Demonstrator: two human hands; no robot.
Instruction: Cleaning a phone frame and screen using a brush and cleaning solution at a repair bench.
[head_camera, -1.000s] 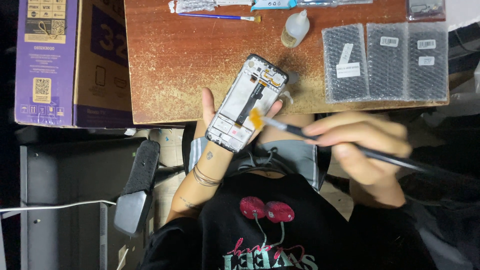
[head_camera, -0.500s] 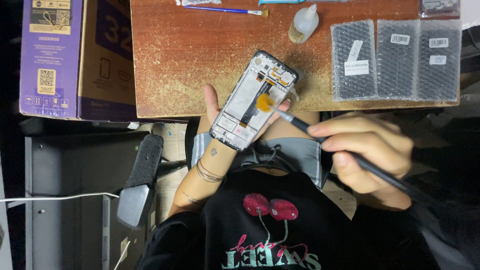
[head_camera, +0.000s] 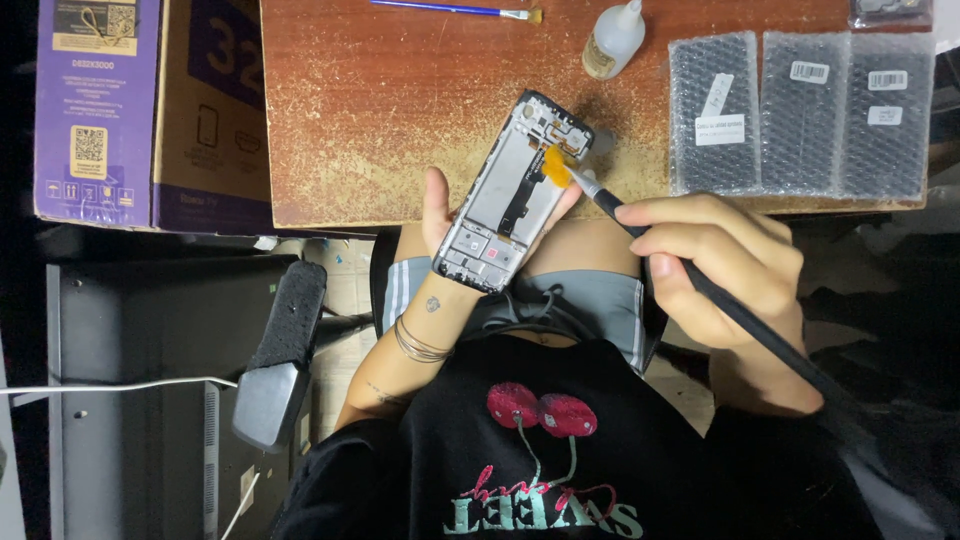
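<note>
My left hand (head_camera: 436, 222) holds an opened phone frame (head_camera: 500, 200) from below, its inner side up, tilted over the table's near edge. My right hand (head_camera: 722, 262) grips a long black-handled brush (head_camera: 752, 322) like a pen. The brush's orange bristles (head_camera: 556, 166) rest on the upper end of the phone frame, near its camera area. Thin bracelets sit on my left wrist (head_camera: 418, 342).
On the worn wooden table (head_camera: 380, 110) lie a blue-handled brush (head_camera: 450, 9), a small white squeeze bottle (head_camera: 613, 40) and three bubble-wrapped flat parts (head_camera: 800, 115). A purple cardboard box (head_camera: 150, 100) stands at the left. A black chair armrest (head_camera: 286, 330) and a white cable (head_camera: 100, 387) are lower left.
The orange brush tip has moved along the phone frame from its middle toward the upper end. My left hand keeps hold of the frame.
</note>
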